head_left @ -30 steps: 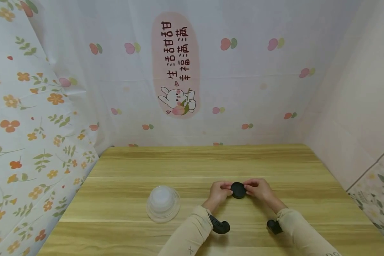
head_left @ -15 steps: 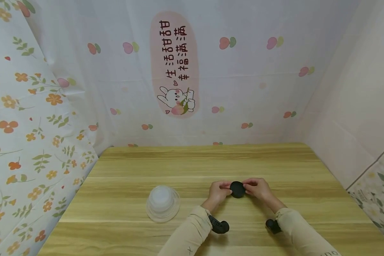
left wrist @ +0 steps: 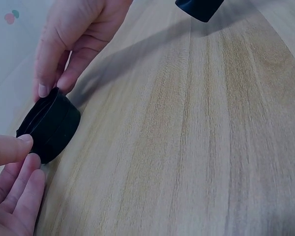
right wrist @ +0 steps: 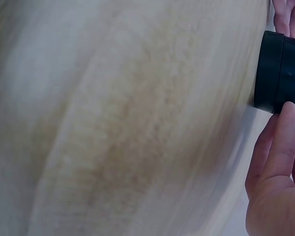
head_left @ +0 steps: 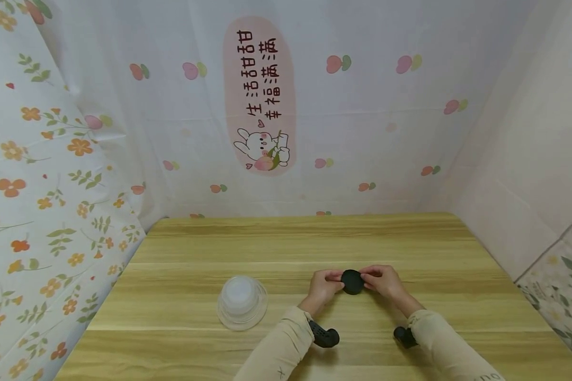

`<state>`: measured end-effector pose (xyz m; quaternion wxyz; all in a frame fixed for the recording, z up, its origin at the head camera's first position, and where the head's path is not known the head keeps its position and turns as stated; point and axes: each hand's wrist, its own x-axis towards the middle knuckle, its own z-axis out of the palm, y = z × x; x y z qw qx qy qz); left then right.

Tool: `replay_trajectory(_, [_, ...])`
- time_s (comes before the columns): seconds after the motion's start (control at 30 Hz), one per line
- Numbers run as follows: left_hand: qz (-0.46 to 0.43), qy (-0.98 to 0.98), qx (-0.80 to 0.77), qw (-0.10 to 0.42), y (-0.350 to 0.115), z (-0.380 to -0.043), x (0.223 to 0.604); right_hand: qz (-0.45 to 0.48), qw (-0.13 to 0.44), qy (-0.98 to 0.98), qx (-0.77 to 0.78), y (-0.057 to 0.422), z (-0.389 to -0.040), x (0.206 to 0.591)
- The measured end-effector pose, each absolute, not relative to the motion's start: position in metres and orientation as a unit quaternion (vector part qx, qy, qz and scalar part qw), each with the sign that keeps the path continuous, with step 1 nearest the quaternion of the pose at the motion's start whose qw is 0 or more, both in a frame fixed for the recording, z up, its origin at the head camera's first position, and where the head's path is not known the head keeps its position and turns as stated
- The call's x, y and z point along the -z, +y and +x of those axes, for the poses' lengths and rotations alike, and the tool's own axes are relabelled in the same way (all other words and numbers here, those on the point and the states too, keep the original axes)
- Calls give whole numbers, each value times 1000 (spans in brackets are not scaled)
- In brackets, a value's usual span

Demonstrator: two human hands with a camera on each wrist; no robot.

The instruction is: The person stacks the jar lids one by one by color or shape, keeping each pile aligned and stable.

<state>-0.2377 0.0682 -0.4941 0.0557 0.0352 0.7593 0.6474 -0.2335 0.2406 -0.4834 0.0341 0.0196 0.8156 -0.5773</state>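
A short, round black cylinder (head_left: 352,282), like a shallow tub or lid, is held between both hands over the right half of the table. My left hand (head_left: 323,287) pinches its left edge with thumb and fingers. From the other side, my right hand (head_left: 386,282) pinches the opposite edge. In the left wrist view the black cylinder (left wrist: 58,129) is tilted and shows a raised rim with a recess inside. A seam runs around its side wall in the right wrist view, where a fingertip (right wrist: 288,109) presses against it.
Left of the hands, a translucent white cup-like piece (head_left: 240,296) sits on a clear round dish (head_left: 229,321) on the wooden table (head_left: 181,349). Black wrist devices (head_left: 325,336) hang below both sleeves. A patterned cloth (head_left: 362,132) stands behind the table.
Both hands keep their pinch on the black cylinder. Hands and cylinder shift very slightly left in the head view, as does the background. The translucent piece stays in place.
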Motion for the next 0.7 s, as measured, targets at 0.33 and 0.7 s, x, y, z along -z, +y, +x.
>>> replay_trajectory(0.33, [43, 760, -646, 52, 67, -239, 495, 20, 35, 814, 579, 239, -233, 483])
replay_trajectory(0.7, [85, 769, -631, 55, 52, -244, 492, 5, 22, 822, 570, 244, -236, 488])
